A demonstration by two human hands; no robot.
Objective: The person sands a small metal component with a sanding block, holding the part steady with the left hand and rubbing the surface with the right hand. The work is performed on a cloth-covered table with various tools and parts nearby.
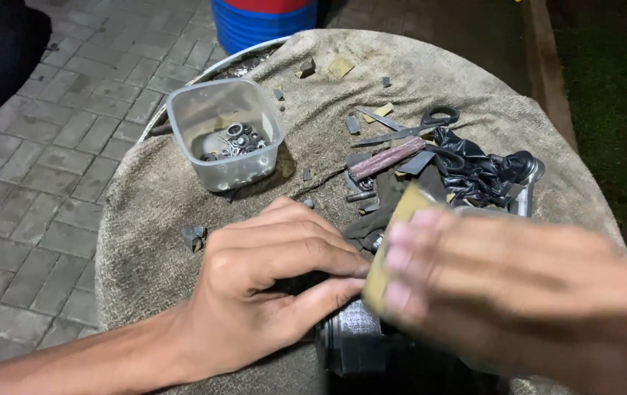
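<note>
1. Dark cylindrical part (361,340) at near edge of the cloth-covered round table (145,212), partly hidden under both hands.
2. Left hand (269,281) pressed on the part, fingers and thumb closed around its top.
3. Right hand (518,285), motion-blurred, fingers clamped on a tan abrasive sheet (394,245), held against the part's top.
4. Mid-table: black plastic bag (478,172), brown stick (386,159), scissors (416,126).
5. Further left: clear plastic tub (225,132) holding small metal washers.
6. Far edge: blue drum (262,22).
</note>
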